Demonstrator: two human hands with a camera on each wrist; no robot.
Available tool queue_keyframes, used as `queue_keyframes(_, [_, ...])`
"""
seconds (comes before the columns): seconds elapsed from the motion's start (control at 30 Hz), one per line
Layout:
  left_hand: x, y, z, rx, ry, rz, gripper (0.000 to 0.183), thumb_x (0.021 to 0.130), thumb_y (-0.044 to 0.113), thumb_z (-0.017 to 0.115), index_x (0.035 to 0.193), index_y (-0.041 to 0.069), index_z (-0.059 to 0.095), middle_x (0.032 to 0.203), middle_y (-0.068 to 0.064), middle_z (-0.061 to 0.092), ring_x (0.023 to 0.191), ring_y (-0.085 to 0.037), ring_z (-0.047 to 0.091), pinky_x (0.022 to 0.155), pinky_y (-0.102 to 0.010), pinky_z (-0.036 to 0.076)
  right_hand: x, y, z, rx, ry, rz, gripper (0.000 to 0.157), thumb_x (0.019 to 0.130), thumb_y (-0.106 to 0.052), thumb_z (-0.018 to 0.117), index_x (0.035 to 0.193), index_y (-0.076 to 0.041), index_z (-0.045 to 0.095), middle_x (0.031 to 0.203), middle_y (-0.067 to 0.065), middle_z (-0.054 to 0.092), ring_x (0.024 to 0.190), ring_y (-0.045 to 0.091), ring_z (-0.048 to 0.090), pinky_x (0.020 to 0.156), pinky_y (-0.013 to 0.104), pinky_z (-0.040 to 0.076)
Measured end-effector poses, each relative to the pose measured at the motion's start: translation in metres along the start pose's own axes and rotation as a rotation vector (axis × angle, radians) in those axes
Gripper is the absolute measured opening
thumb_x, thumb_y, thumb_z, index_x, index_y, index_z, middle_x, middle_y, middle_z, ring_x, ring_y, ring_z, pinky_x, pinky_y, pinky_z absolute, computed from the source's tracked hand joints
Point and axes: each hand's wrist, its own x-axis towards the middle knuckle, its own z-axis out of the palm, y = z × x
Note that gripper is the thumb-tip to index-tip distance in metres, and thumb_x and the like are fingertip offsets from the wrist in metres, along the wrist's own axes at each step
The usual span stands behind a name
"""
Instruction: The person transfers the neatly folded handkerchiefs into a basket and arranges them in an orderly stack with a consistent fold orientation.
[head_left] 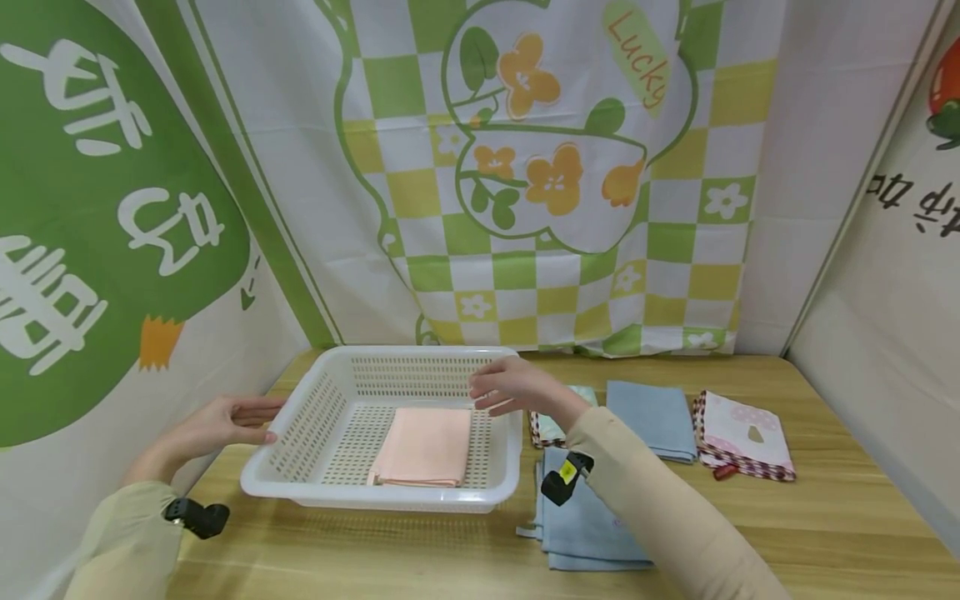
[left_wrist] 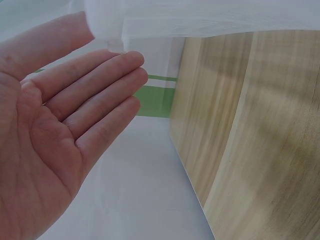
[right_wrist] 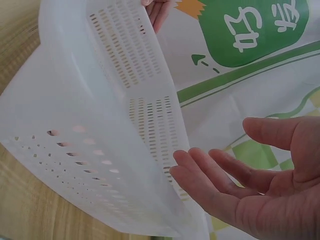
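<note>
A white plastic basket (head_left: 375, 493) with slotted walls stands on the table. Inside it lies a folded pale pink cloth (head_left: 429, 446), toward the right half of the bottom. My left hand (head_left: 213, 427) is at the basket's left side, its fingers straight along the outside and the thumb at the rim. The left wrist view shows this palm (left_wrist: 50, 135) with nothing in it, the thumb tip partly behind the basket. Over the basket's right rim hovers my right hand (head_left: 517, 385), fingers relaxed and slightly bent. Nothing lies between its fingers in the right wrist view.
Right of the basket lie folded cloths: a large blue one (head_left: 592, 525) in front, another blue one (head_left: 651, 417) behind, a pale green one (head_left: 551, 425) partly behind my right arm, and a white-and-pink one (head_left: 746, 433) with checked edging. Printed curtains (head_left: 562, 275) enclose the table.
</note>
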Motion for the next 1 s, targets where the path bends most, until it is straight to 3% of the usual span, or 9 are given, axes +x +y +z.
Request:
queue_keyframes(0.3, [0.0,0.001,0.0,-0.016,-0.003,-0.005,0.069,0.086,0.027,0.07,0.14,-0.004,0.041,0.136,-0.025,0.051,0.119,-0.038,0.055,0.088,-0.036,0.053,-0.013,-0.002,-0.008,-0.013,0.043,-0.027,0.042,0.097,-0.025,0.054,0.131,0.0,0.05,0.117,0.021,0.063,0.108,0.032,0.063,0.089,0.041,0.054])
queue_keyframes(0.53, [0.0,0.001,0.001,-0.007,0.0,-0.008,0.07,0.086,0.027,0.069,0.14,-0.005,0.04,0.136,-0.026,0.05,0.119,-0.04,0.055,0.091,-0.047,0.051,-0.018,0.003,-0.016,-0.008,0.05,-0.042,0.044,0.097,-0.026,0.054,0.133,-0.001,0.049,0.121,0.022,0.061,0.109,0.031,0.063,0.09,0.04,0.053])
queue_keyframes(0.77, [0.0,0.003,0.001,0.004,0.002,-0.013,0.069,0.086,0.028,0.07,0.14,-0.005,0.041,0.136,-0.025,0.051,0.118,-0.038,0.056,0.09,-0.039,0.053,-0.027,0.005,-0.021,-0.029,0.08,-0.043,0.042,0.097,-0.025,0.054,0.132,-0.001,0.051,0.123,0.023,0.06,0.108,0.03,0.063,0.089,0.04,0.054])
queue_keyframes(1.0, [-0.001,0.006,0.001,0.017,0.004,-0.01,0.069,0.086,0.027,0.069,0.14,-0.005,0.04,0.135,-0.025,0.051,0.118,-0.038,0.056,0.09,-0.042,0.052,-0.036,0.008,-0.026,-0.05,0.111,-0.045,0.04,0.097,-0.027,0.055,0.129,-0.003,0.053,0.119,0.019,0.062,0.105,0.026,0.064,0.089,0.04,0.054])
